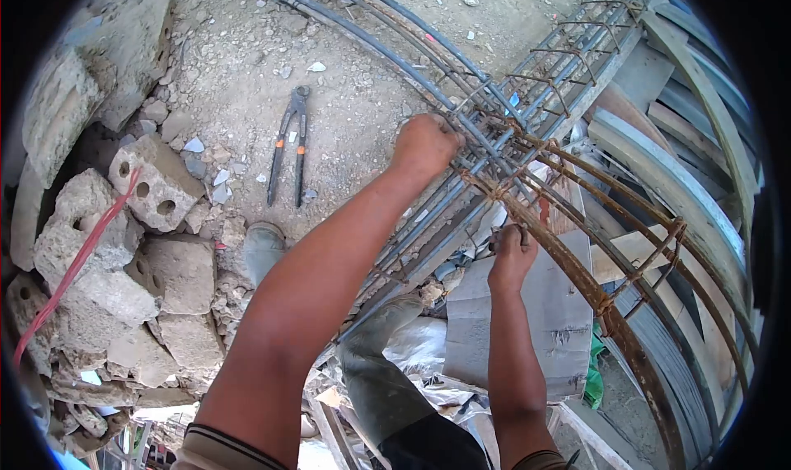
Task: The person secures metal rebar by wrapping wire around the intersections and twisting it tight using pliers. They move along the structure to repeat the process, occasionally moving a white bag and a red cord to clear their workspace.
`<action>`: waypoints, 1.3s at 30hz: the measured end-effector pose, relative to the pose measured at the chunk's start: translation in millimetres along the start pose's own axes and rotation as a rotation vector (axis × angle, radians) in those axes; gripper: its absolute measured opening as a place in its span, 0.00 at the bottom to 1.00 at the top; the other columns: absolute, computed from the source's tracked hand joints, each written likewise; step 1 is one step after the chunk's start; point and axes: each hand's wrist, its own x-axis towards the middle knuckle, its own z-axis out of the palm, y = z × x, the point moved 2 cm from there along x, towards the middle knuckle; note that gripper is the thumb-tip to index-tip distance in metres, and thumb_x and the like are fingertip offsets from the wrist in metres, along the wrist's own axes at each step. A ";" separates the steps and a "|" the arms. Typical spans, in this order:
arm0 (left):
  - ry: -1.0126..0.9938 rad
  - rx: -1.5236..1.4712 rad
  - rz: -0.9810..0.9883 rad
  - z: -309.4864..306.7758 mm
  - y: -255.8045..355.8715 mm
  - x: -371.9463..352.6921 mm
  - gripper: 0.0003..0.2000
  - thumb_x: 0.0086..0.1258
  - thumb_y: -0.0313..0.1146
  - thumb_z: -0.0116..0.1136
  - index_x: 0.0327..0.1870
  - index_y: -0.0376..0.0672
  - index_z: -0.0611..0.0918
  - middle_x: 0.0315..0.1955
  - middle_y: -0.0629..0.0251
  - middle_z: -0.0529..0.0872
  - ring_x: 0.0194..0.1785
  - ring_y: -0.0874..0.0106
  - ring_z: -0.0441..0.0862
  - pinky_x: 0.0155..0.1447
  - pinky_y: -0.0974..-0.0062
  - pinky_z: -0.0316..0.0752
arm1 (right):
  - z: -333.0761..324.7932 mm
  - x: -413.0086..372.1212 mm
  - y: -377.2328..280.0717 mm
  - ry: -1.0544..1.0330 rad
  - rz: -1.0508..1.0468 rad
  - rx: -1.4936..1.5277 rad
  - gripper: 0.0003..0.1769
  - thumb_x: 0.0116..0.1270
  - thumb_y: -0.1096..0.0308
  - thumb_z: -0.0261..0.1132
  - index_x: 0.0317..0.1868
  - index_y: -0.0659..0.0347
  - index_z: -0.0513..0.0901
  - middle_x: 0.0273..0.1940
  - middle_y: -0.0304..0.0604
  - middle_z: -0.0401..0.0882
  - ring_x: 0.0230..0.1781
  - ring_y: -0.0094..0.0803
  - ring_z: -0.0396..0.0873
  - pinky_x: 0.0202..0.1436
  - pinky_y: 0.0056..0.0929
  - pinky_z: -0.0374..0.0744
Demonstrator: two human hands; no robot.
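Note:
My left hand (425, 146) is closed at the crossing of the rebar cages, against the grey bars (395, 46); what its fingers hold is hidden. My right hand (512, 252) is pinched just below the rusty bars (568, 274), near a wire-tied joint; anything between its fingers is too small to make out. Thin tie wire (494, 191) wraps the bars between the two hands. Pincers (290, 144) with orange bands on the handles lie on the dirt to the left, their handles apart.
Broken concrete blocks (185, 276) are piled at the left, with a red cord (82, 260) across them. Long boards and curved strips (676, 169) lie at the right. A grey sheet (478, 326) lies below my right hand. My boots (383, 371) stand among debris.

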 end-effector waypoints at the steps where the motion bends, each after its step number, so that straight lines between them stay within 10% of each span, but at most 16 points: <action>1: 0.000 0.075 -0.030 -3.0 2.2 -1.1 0.11 0.64 0.37 0.65 0.33 0.37 0.87 0.26 0.57 0.87 0.28 0.68 0.82 0.36 0.69 0.75 | -10.5 -20.7 -1.7 -0.033 0.012 -0.052 0.12 0.71 0.73 0.56 0.52 0.65 0.80 0.33 0.32 0.73 0.29 0.19 0.69 0.36 0.21 0.72; 8: -0.261 -0.500 -0.730 20.2 -6.3 20.5 0.08 0.69 0.35 0.62 0.32 0.41 0.82 0.22 0.66 0.83 0.19 0.79 0.68 0.17 0.76 0.54 | 43.7 -161.1 -95.1 -0.610 0.004 -0.202 0.13 0.68 0.79 0.56 0.51 0.66 0.81 0.32 0.37 0.77 0.29 0.21 0.71 0.37 0.21 0.73; 10: -0.238 -0.462 -0.698 14.9 3.3 27.5 0.08 0.68 0.36 0.65 0.34 0.41 0.83 0.23 0.64 0.84 0.20 0.78 0.69 0.18 0.75 0.57 | 95.8 -189.2 -56.9 -0.794 0.155 -0.152 0.19 0.68 0.70 0.66 0.58 0.63 0.79 0.46 0.45 0.83 0.44 0.36 0.82 0.48 0.37 0.79; 12: -0.174 -0.039 -0.398 19.3 -7.2 32.9 0.10 0.67 0.36 0.65 0.36 0.37 0.85 0.28 0.59 0.87 0.25 0.70 0.79 0.24 0.69 0.69 | 169.2 -192.5 -47.6 -0.728 0.311 0.406 0.27 0.70 0.61 0.64 0.67 0.60 0.72 0.61 0.49 0.77 0.60 0.39 0.77 0.59 0.43 0.76; 14: 0.057 0.234 -0.104 11.5 -0.4 15.3 0.16 0.64 0.39 0.66 0.38 0.32 0.86 0.33 0.45 0.88 0.38 0.52 0.86 0.44 0.61 0.78 | 218.3 -162.6 -81.8 -0.645 0.439 0.324 0.35 0.72 0.58 0.61 0.74 0.62 0.62 0.68 0.56 0.67 0.68 0.46 0.68 0.69 0.47 0.68; 16: 0.056 0.228 0.028 3.8 8.7 -1.7 0.17 0.63 0.41 0.66 0.39 0.32 0.86 0.35 0.40 0.87 0.42 0.47 0.86 0.50 0.58 0.79 | 282.6 -140.9 -44.0 -0.116 -0.142 -0.745 0.45 0.62 0.59 0.73 0.75 0.61 0.61 0.66 0.54 0.67 0.67 0.51 0.67 0.69 0.51 0.67; 21: -0.214 0.425 0.311 -18.2 26.5 -8.2 0.17 0.64 0.42 0.64 0.37 0.34 0.87 0.34 0.40 0.86 0.42 0.44 0.85 0.51 0.54 0.79 | 323.7 -112.4 -26.3 -0.014 0.055 -0.722 0.46 0.56 0.57 0.76 0.71 0.61 0.63 0.67 0.56 0.65 0.66 0.55 0.67 0.67 0.55 0.66; 30: -0.263 0.676 0.238 -15.7 37.9 -6.1 0.18 0.65 0.42 0.61 0.38 0.31 0.85 0.37 0.40 0.87 0.43 0.46 0.86 0.54 0.55 0.78 | 321.0 -100.6 -38.2 -0.310 0.273 -0.655 0.38 0.62 0.59 0.71 0.67 0.66 0.65 0.67 0.61 0.63 0.66 0.54 0.66 0.67 0.52 0.66; 31: -0.271 0.679 0.239 -6.9 15.7 4.1 0.18 0.65 0.42 0.61 0.38 0.31 0.85 0.37 0.40 0.87 0.43 0.46 0.86 0.54 0.55 0.78 | 327.7 -122.0 -2.3 -0.176 0.303 -0.081 0.37 0.66 0.59 0.68 0.68 0.66 0.64 0.66 0.59 0.65 0.64 0.49 0.68 0.64 0.50 0.70; 32: -0.240 0.372 0.084 8.4 -21.9 21.4 0.17 0.68 0.41 0.59 0.37 0.31 0.85 0.33 0.46 0.86 0.35 0.54 0.83 0.43 0.58 0.78 | 329.2 -138.8 17.3 -0.027 0.308 0.491 0.35 0.70 0.60 0.66 0.70 0.66 0.63 0.66 0.57 0.66 0.62 0.44 0.71 0.61 0.47 0.73; 34: -0.205 0.065 -0.066 7.7 -25.3 29.0 0.17 0.70 0.40 0.58 0.35 0.31 0.84 0.30 0.52 0.85 0.26 0.63 0.80 0.32 0.62 0.77 | 300.8 -160.0 18.9 -0.191 0.429 0.426 0.38 0.68 0.57 0.67 0.72 0.62 0.62 0.63 0.52 0.70 0.62 0.42 0.72 0.64 0.44 0.72; 36: -0.478 -0.415 -0.704 -9.8 11.5 14.5 0.12 0.76 0.37 0.52 0.35 0.38 0.81 0.23 0.68 0.77 0.21 0.79 0.65 0.19 0.79 0.61 | 276.5 -174.7 2.3 -0.360 0.547 0.362 0.40 0.67 0.54 0.68 0.73 0.58 0.61 0.61 0.46 0.73 0.62 0.41 0.72 0.67 0.42 0.70; 39: -0.617 -0.582 -0.879 -15.6 13.8 19.2 0.09 0.79 0.35 0.47 0.37 0.43 0.77 0.23 0.74 0.73 0.21 0.85 0.59 0.18 0.88 0.49 | 250.0 -183.3 -34.2 -0.357 0.971 0.649 0.39 0.69 0.60 0.65 0.75 0.59 0.57 0.53 0.43 0.76 0.50 0.35 0.78 0.55 0.37 0.79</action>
